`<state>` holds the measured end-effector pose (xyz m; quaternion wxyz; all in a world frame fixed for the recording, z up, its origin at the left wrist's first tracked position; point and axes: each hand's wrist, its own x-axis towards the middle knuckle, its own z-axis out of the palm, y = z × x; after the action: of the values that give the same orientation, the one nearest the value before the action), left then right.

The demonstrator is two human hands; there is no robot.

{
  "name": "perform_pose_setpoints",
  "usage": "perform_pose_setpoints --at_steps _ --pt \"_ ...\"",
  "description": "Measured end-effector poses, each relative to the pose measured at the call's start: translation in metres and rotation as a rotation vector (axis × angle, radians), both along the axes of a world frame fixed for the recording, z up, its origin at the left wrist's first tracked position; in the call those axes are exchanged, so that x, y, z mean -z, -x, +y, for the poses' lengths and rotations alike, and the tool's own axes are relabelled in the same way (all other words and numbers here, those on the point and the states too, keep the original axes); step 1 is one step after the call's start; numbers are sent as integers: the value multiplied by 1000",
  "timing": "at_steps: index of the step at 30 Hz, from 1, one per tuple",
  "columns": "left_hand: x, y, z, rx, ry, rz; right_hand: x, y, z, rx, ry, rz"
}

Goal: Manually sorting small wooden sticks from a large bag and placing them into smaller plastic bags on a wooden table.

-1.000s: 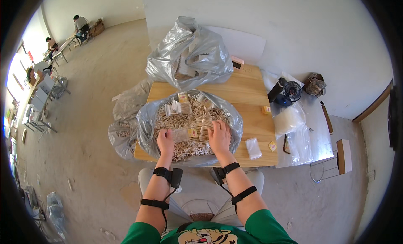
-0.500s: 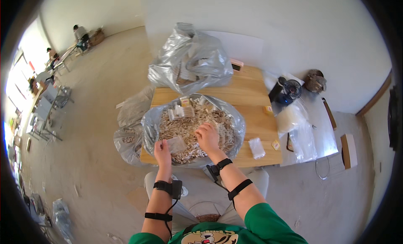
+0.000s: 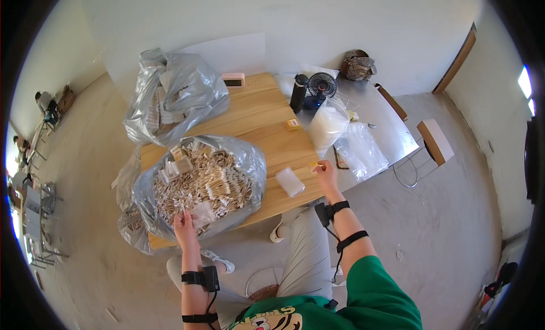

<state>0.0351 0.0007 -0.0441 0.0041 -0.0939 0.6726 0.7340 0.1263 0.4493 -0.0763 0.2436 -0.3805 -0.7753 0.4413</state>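
My left hand (image 3: 184, 230) pinches a small clear plastic bag (image 3: 203, 215) over the near edge of a big silver-grey sack (image 3: 258, 174). That sack lies open, full of loose cotton swabs (image 3: 224, 185) with wooden sticks and white tips. Some small packed bags (image 3: 175, 170) rest on the swabs at the sack's left side. At the table's right edge my right hand (image 3: 327, 179) has its fingertips closed on a small yellow-and-white card (image 3: 314, 167). Just left of that hand lies a stack of clear plastic bags (image 3: 290, 182).
On the wooden table (image 3: 267, 114) stand another filled silver sack (image 3: 181, 97) and a yellow card stack (image 3: 292, 124). A metal side table (image 3: 400, 134) bears a black fan (image 3: 321, 87), a dark bottle (image 3: 298, 93) and plastic bags (image 3: 363, 151). Other people sit far left.
My right hand has left the swabs and moved right to the yellow card. My left hand stays at the sack with the small bag. The view has turned right.
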Motion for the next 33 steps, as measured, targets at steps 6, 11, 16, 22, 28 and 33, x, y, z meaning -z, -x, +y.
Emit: perform_pose_setpoints --at_steps 6,11,16,22,28,33 --pt "-10 -19 66 274 119 14 29 -1 45 41 -117 -287" --pt "-15 -25 128 522 271 78 31 1 36 87 -299 -257" --pt "-20 -19 211 792 478 264 18 -20 6 21 -312 -7" --pt "8 16 291 963 743 374 6 -58 -36 -28 -81 109" --pt "45 38 318 916 813 482 -5 -48 -55 -172 -432 84" --pt "60 37 314 713 814 779 7 -9 -69 -298 -592 -31"
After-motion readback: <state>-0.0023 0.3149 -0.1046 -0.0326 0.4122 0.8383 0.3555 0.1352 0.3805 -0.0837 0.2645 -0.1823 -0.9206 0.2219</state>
